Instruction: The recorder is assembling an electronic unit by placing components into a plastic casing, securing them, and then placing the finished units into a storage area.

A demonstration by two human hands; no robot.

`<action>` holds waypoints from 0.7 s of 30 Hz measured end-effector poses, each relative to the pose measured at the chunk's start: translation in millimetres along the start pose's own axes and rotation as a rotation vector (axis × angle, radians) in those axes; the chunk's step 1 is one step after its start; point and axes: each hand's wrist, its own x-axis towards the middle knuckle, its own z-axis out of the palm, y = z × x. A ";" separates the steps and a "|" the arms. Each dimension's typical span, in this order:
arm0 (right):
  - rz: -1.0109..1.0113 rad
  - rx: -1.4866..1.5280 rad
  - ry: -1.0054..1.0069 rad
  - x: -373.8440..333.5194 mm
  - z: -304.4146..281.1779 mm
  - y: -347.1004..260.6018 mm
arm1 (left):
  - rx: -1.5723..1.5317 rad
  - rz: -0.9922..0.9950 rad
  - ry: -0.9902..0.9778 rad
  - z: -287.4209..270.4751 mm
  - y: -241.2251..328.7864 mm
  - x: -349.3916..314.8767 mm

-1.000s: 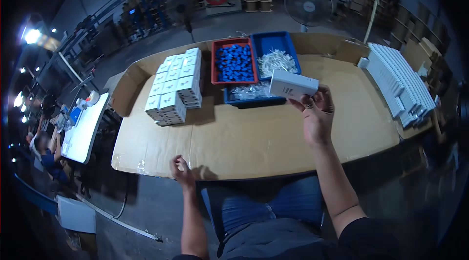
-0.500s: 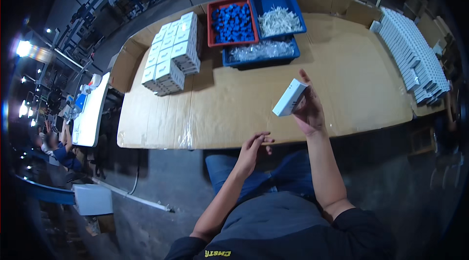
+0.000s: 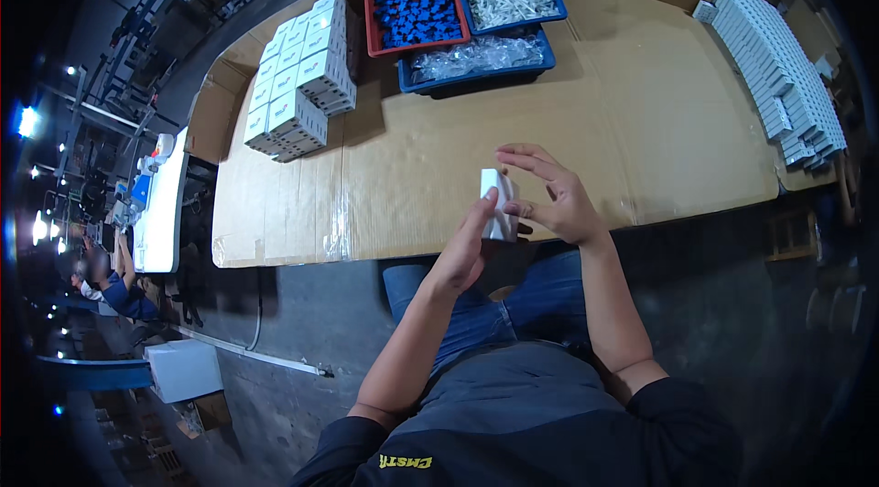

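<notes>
White box point(image 3: 503, 194) over near edge of worktop point(image 3: 412, 185), now pinched between thumb and fingers of left hand point(image 3: 462, 254). Half second ago right hand point(image 3: 560, 203) alone held it; now spread beside box, thumb contact unclear. Left apparently bears hold, right freer. No legible print on held box; small marks on stacked white boxes point(image 3: 298, 75); yellow lettering on dark shirt point(image 3: 513, 418).

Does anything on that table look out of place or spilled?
A small box juts out from the far end of the white stack on the right, breaking its line. Nothing looks spilled, and the white box in the left hand shows no obvious damage.
</notes>
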 end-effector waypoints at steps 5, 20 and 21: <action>0.037 -0.009 -0.009 2.5 26.8 23.1 | -0.173 0.041 0.158 -21.1 -10.6 34.1; -0.142 -0.260 0.014 -10.5 57.9 89.1 | -0.251 -0.005 0.204 -31.6 -29.6 36.7; -0.139 -0.256 0.015 -11.6 59.1 91.5 | -0.187 -0.002 0.170 -30.5 -26.5 34.7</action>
